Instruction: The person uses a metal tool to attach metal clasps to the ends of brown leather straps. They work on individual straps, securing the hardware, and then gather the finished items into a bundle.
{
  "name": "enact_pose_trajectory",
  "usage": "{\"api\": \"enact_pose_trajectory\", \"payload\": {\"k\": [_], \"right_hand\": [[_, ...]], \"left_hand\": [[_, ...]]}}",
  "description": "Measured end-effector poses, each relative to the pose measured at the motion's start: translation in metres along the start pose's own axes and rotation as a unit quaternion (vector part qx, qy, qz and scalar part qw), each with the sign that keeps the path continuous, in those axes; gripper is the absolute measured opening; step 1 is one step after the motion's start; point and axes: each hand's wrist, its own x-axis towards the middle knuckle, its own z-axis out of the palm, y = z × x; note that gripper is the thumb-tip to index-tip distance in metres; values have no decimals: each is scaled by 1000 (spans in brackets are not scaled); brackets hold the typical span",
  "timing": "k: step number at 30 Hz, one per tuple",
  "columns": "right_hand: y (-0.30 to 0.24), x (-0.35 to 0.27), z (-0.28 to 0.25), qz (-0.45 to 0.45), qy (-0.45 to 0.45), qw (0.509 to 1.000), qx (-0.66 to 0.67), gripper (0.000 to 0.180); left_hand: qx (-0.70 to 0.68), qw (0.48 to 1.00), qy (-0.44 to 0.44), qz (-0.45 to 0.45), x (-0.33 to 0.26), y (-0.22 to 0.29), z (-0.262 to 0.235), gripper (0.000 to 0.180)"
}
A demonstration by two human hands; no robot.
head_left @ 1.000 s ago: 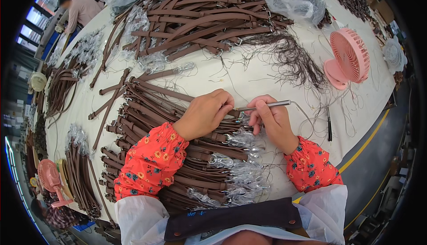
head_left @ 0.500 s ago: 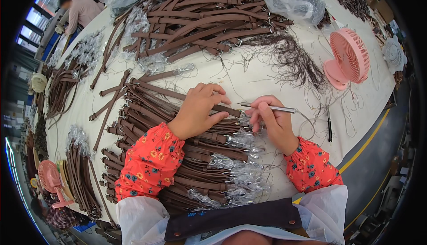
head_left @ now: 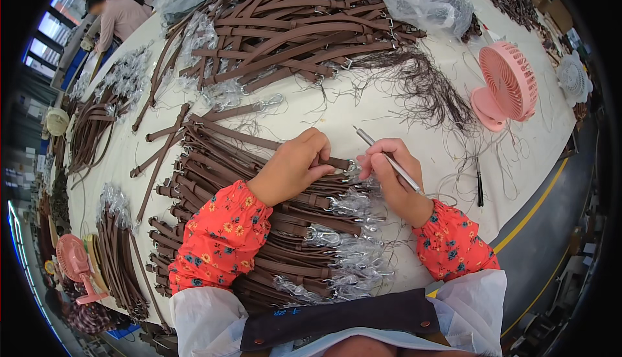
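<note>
My left hand [head_left: 297,168] is closed on the end of a brown strap [head_left: 338,162], its thumb and fingers pinching near a metal ring. Close beside it on the right, my right hand [head_left: 396,174] grips a slim silver pen-shaped tool [head_left: 392,162], tip pointing up and to the left, away from the strap. The right thumb and fingertips come near the ring end of the strap; whether they touch it I cannot tell. Beneath my hands lies a row of brown straps [head_left: 291,226], their metal clips wrapped in clear plastic [head_left: 353,247] on the right.
A large heap of brown straps [head_left: 291,30] covers the far table, with dark loose threads [head_left: 431,85] beside it. At the right stand a pink fan [head_left: 505,85] and black tweezers [head_left: 479,182] lying flat. Another pink fan [head_left: 72,256] is at left; a person [head_left: 120,17] works far left.
My left hand has closed from spread fingers onto the strap end. The pen-shaped tool has swung from nearly level to a steeper slant, its tip higher and farther from the strap.
</note>
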Motion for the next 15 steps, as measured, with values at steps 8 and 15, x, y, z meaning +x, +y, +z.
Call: {"api": "enact_pose_trajectory", "payload": {"k": [8, 15], "right_hand": [[1, 2, -4, 66, -1, 994, 84, 28], [-6, 1, -3, 127, -22, 990, 62, 33]], "left_hand": [[100, 990, 14, 98, -6, -1, 8, 12], [35, 997, 29, 69, -4, -2, 7, 8]]}}
